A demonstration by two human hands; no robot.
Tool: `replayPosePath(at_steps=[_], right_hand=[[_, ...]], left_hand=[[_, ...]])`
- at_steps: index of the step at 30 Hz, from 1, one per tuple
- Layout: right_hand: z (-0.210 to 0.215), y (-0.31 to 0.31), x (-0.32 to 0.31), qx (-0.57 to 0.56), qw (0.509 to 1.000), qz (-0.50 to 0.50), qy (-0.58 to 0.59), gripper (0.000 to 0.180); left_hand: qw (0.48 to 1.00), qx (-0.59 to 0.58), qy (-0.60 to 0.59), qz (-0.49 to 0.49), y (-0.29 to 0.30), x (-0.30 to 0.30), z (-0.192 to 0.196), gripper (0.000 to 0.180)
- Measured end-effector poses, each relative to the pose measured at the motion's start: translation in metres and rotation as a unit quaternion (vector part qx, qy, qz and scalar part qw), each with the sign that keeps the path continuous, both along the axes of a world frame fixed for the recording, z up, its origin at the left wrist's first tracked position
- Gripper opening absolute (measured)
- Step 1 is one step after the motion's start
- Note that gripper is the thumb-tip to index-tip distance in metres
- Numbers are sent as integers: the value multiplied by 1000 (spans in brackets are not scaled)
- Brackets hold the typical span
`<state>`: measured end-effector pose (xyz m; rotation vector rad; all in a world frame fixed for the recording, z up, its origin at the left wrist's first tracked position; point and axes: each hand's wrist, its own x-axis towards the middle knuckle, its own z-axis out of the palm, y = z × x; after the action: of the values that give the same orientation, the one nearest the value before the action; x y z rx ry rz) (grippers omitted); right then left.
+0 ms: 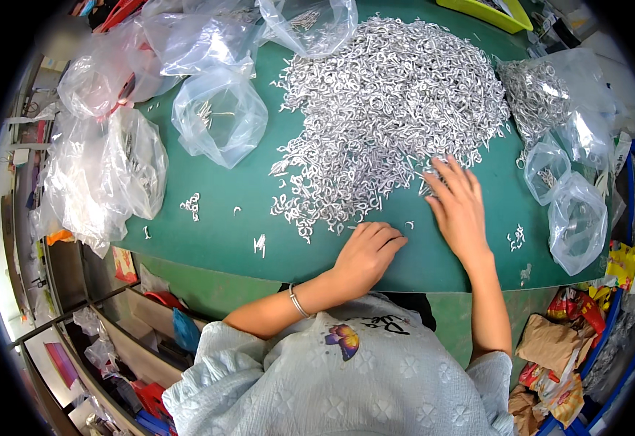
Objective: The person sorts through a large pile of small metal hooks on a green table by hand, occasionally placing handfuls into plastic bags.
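Note:
A large heap of small silver metal hooks and eyelets (pixel 397 94) spreads over the green tabletop (pixel 223 196). At its near edge my left hand (pixel 368 254) rests on the table with fingers curled in. Whether anything is between those fingers is hidden. My right hand (pixel 459 211) lies with fingers apart and stretched forward, its fingertips touching the heap's lower right edge. Between the two hands sits one loose hook (pixel 410 224). Small separate groups lie to the left: a cluster of curved pieces (pixel 192 206) and a few straight pins (pixel 260 244).
Clear plastic bags (pixel 219 120) with some metal pieces stand at the left and back. More bags (pixel 579 218) and a filled bag (pixel 539 98) are on the right. A yellow tray (pixel 488 11) is at the back. Another small cluster (pixel 516 237) lies right of my right hand.

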<state>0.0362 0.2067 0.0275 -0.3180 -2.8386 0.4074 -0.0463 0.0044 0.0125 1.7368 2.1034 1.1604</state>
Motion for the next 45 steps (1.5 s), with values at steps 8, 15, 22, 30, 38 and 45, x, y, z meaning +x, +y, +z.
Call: replayPosePath(at_steps=[8,15,22,30,38,45], right_hand=[[16,-57,-45,-103,979,177,22,42],[4,-41,-43,6,985,167,-32,34],[6,-39,-42,-2,997,-7,72,30],[1,-85,-127,-38,975,214,52,44],[9,-51,-72,33,989,147,3,26],[22,-33,-66,-44,992,89,80,19]], left_hand=[[999,24,10,19,-23,5,6,32],[997,9,-24,73,-54,2,4,34],[996,-1,-23,86,-67,4,-3,36],[998,-7,-16,54,-64,8,-3,34],[987,1,7,162,-73,-45,12,37],[938,-104,133,301,-65,-139,0,34]])
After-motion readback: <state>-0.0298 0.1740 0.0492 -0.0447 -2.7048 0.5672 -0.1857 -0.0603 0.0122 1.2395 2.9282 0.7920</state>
